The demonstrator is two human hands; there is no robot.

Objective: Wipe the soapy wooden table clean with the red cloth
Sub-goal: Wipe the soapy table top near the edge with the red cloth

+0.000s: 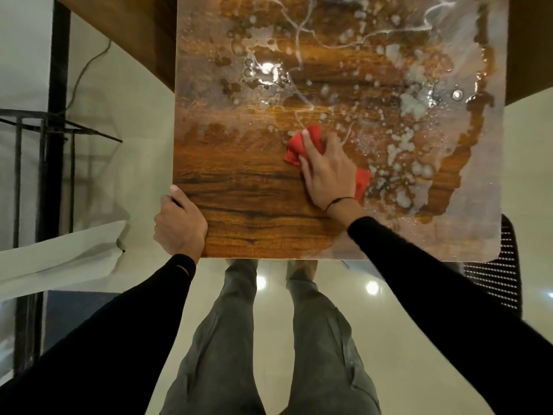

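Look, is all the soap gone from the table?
No, white soapy foam still covers much of the wooden table beyond the red cloth under the right hand.

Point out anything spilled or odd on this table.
Soapy foam and water lie spread over the far and right parts of the wooden table. The near left part looks clean. The right hand presses the red cloth at the foam's edge.
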